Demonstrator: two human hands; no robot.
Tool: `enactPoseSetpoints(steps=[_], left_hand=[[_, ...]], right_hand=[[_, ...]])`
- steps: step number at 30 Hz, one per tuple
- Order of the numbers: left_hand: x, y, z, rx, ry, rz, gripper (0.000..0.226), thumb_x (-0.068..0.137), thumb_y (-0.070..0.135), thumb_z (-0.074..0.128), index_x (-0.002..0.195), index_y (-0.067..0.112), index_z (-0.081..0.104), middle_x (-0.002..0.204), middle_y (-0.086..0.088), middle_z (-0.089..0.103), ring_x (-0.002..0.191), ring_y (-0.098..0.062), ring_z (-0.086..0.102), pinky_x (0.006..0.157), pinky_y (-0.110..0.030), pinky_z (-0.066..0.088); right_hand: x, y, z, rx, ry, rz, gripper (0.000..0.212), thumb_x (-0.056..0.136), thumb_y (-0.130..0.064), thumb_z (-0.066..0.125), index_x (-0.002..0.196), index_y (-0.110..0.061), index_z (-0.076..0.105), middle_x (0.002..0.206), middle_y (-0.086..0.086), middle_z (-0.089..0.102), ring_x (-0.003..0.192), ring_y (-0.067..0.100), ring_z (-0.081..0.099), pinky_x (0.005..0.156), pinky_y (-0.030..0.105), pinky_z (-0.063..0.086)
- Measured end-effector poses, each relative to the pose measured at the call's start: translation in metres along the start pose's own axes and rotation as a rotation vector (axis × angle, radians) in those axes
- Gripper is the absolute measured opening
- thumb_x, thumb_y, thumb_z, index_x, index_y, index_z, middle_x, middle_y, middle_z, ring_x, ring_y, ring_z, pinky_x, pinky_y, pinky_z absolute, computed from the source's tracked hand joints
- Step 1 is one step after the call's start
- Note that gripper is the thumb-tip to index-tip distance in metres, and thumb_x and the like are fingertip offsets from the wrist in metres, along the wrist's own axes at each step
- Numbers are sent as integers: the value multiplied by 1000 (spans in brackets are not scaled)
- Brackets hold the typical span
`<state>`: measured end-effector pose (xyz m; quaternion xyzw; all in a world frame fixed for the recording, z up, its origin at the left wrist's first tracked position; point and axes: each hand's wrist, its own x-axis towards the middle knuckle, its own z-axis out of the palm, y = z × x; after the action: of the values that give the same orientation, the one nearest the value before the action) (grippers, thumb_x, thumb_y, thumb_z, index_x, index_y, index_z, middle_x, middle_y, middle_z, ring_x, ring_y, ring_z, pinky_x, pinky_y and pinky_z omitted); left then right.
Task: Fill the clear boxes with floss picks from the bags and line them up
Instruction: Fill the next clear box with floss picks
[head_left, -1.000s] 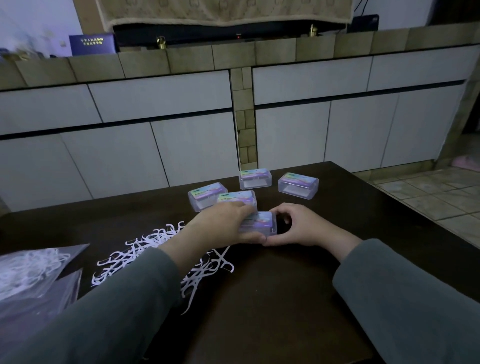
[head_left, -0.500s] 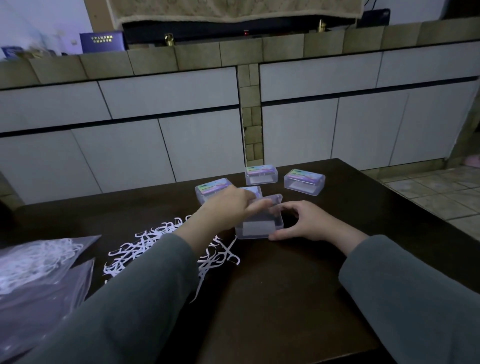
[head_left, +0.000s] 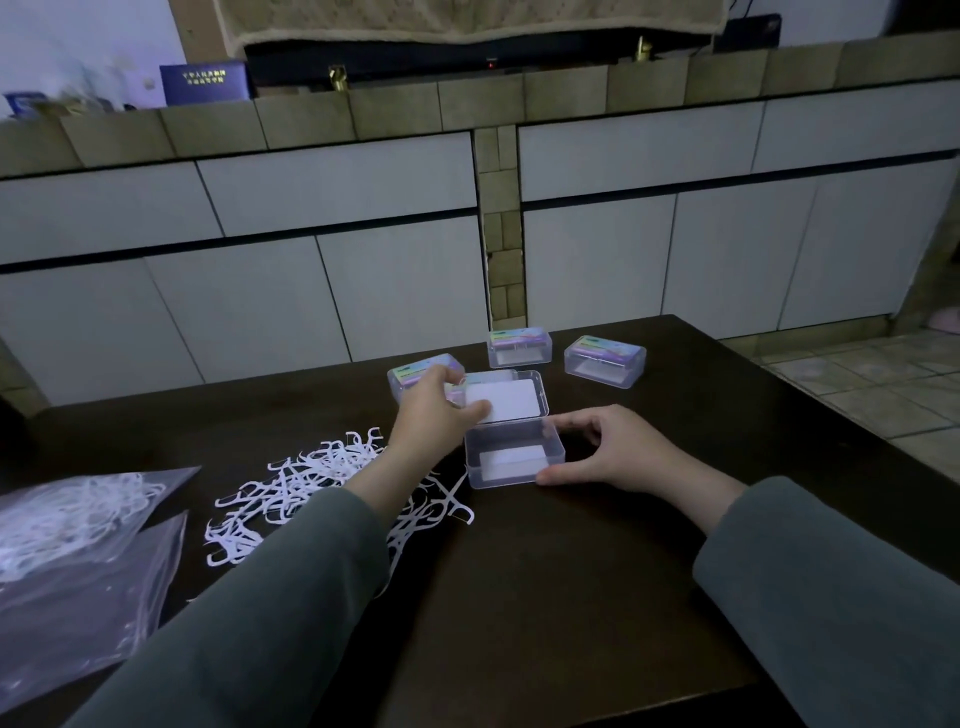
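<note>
A clear box (head_left: 514, 457) stands open on the dark table, its hinged lid (head_left: 511, 397) swung back and up. My left hand (head_left: 436, 410) pinches the lid's left edge. My right hand (head_left: 608, 449) curls around the box's right side, thumb at its front corner. I see no picks inside the box, only a white card at its bottom. Loose white floss picks (head_left: 322, 483) lie in a heap left of the box, partly under my left forearm. Three closed clear boxes sit behind: one (head_left: 410, 376) behind my left hand, one (head_left: 519, 347) in the middle, one (head_left: 605, 360) to the right.
Two plastic bags lie at the table's left edge: one (head_left: 72, 514) holds floss picks, the other (head_left: 88, 608) lies flat below it. The table (head_left: 571, 597) ends at the right over a tiled floor (head_left: 872, 384). White cabinet fronts stand behind it.
The box was closed under both hands a second ago. My left hand has lifted its lid and swung it fully back, while my right hand stayed holding the box's base.
</note>
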<state>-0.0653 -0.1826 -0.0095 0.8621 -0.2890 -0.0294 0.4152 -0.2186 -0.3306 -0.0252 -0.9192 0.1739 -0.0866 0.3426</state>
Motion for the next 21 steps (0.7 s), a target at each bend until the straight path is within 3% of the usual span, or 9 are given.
enactPoseSetpoints(steps=[2,7,10,12,15,17,21], left_hand=[[2,-2,0,21,-9,-4,47,85,35,72,125,23,49,120,-8,62,92,-16,62,49,-14,36],[-2,-3,-4,76,-10,31,51,89,32,66,135,22,46,118,-9,65,96,-19,63,59,-18,44],[-11,0,-15,159,56,63,47,92,35,58,136,21,45,114,-9,66,98,-20,62,68,-24,45],[-18,3,-27,210,81,82,44,92,40,57,130,20,50,112,-7,65,95,-21,62,70,-28,49],[-32,8,-46,342,60,136,31,90,44,58,109,21,65,104,2,68,90,-15,61,67,-27,50],[-42,6,-60,408,43,157,26,90,46,59,100,24,68,97,7,68,86,-12,62,62,-24,46],[-57,-16,-92,479,40,105,19,89,43,58,93,30,72,86,14,68,84,-10,63,68,-28,50]], right_hand=[[-3,-1,1,-31,4,8,75,69,-51,80,136,-37,50,139,-8,53,130,14,44,111,46,35],[-9,-3,3,-61,44,-25,80,67,-53,81,138,-33,49,137,-9,53,109,1,46,89,24,44],[-12,-3,6,-81,154,0,92,55,-70,77,135,-33,50,131,-12,52,115,6,49,92,29,48],[-15,-4,8,-82,290,-54,80,56,-74,73,123,-35,53,119,-15,53,108,3,51,88,25,49],[-21,-18,15,-122,426,-278,57,69,-68,69,111,-33,56,105,-17,55,97,0,51,86,25,48],[-24,-37,24,-187,428,-422,47,76,-63,65,108,-29,60,100,-16,58,93,1,51,86,30,47],[-19,-83,49,-341,379,-522,38,84,-54,58,111,-28,64,106,-12,61,101,8,50,90,34,39]])
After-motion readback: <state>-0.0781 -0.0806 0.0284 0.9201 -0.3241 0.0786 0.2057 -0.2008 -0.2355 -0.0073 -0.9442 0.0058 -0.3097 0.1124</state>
